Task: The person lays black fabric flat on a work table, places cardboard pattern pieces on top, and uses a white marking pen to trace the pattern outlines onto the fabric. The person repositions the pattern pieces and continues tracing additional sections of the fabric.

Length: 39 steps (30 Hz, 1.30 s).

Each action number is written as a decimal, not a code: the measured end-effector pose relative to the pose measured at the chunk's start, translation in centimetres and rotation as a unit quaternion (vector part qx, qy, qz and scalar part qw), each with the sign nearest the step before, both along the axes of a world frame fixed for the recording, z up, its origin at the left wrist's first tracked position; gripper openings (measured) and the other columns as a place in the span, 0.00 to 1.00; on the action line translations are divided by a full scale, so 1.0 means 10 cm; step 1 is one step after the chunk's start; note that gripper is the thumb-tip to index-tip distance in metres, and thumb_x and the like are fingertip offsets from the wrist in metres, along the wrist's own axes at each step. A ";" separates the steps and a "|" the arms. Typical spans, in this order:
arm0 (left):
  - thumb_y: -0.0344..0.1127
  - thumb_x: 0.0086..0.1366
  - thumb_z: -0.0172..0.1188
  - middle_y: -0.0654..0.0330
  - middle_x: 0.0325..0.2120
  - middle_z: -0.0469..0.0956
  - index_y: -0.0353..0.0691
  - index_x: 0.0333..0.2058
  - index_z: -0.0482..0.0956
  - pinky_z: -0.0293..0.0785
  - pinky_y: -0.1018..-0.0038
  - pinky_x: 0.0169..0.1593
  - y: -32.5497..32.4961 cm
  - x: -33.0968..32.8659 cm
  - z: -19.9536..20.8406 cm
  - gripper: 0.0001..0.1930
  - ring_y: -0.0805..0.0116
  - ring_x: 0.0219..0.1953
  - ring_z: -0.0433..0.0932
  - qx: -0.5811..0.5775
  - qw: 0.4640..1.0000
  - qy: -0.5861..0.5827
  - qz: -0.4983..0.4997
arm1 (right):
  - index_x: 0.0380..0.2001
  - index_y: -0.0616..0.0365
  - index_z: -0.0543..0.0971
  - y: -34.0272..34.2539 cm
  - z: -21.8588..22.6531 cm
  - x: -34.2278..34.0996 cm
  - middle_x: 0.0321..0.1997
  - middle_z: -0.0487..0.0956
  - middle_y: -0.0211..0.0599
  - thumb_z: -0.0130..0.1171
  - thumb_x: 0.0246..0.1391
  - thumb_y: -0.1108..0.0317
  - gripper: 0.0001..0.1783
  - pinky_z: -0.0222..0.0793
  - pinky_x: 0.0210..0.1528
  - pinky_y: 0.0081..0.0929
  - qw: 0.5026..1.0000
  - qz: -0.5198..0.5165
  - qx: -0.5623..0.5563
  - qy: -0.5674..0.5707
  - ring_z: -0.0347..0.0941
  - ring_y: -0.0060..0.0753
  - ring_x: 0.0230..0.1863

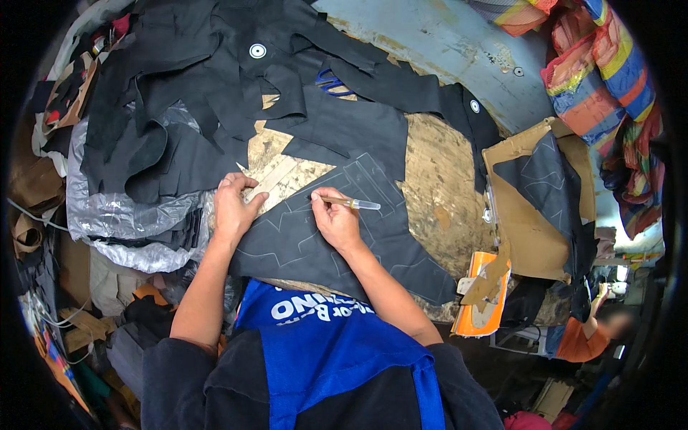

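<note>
Loose black sheet scraps (175,54) crowd blue looped handles (330,85); a worker's right hand (337,223) grips a slim clear-ended pen (366,205), left hand (233,206) spread.

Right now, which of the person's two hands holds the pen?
The right hand: it grips the clear-ended pen over the marked black sheet, while the left hand has no pen.
</note>
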<state>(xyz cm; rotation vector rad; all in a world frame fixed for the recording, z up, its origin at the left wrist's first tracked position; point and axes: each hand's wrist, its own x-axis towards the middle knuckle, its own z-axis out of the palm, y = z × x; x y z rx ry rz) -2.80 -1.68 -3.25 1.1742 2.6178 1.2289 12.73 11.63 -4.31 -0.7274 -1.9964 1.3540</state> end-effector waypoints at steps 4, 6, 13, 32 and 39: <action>0.29 0.46 0.68 0.58 0.25 0.77 0.32 0.28 0.79 0.71 0.76 0.32 -0.02 -0.04 0.10 0.10 0.70 0.27 0.75 -0.001 0.997 -0.079 0.010 | 0.32 0.63 0.77 0.13 0.01 0.13 0.28 0.77 0.34 0.53 0.58 0.68 0.09 0.67 0.26 0.16 0.997 -0.062 -0.048 0.011 0.71 0.17 0.24; 0.25 0.52 0.65 0.65 0.21 0.77 0.31 0.30 0.78 0.69 0.82 0.28 -0.08 -0.17 0.22 0.07 0.81 0.22 0.72 0.022 0.935 -0.355 -0.022 | 0.35 0.63 0.77 0.33 0.10 0.39 0.33 0.78 0.41 0.48 0.61 0.68 0.11 0.71 0.34 0.22 0.990 -0.138 0.026 0.034 0.74 0.24 0.28; 0.28 0.43 0.68 0.55 0.19 0.78 0.34 0.21 0.81 0.72 0.74 0.30 -0.19 0.10 0.55 0.06 0.68 0.22 0.76 -0.109 0.959 -0.209 -0.159 | 0.35 0.59 0.78 0.69 0.20 1.28 0.30 0.78 0.44 0.63 0.42 0.72 0.13 0.69 0.41 0.34 0.892 -0.271 0.312 -0.183 0.74 0.44 0.33; 0.33 0.46 0.68 0.64 0.13 0.70 0.32 0.23 0.79 0.62 0.76 0.22 0.12 -0.44 0.38 0.10 0.79 0.18 0.66 -0.173 0.963 -0.112 -0.175 | 0.35 0.64 0.72 1.07 -0.12 0.98 0.31 0.76 0.34 0.54 0.55 0.76 0.05 0.70 0.41 0.19 0.933 -0.280 -0.034 0.222 0.72 0.21 0.35; 0.32 0.45 0.68 0.64 0.13 0.71 0.32 0.23 0.79 0.64 0.76 0.23 0.01 -0.51 0.45 0.10 0.78 0.18 0.67 -0.209 0.947 -0.195 -0.148 | 0.36 0.64 0.72 0.74 -0.16 1.46 0.33 0.79 0.40 0.55 0.55 0.75 0.06 0.73 0.38 0.21 0.925 -0.309 -0.060 0.211 0.76 0.26 0.32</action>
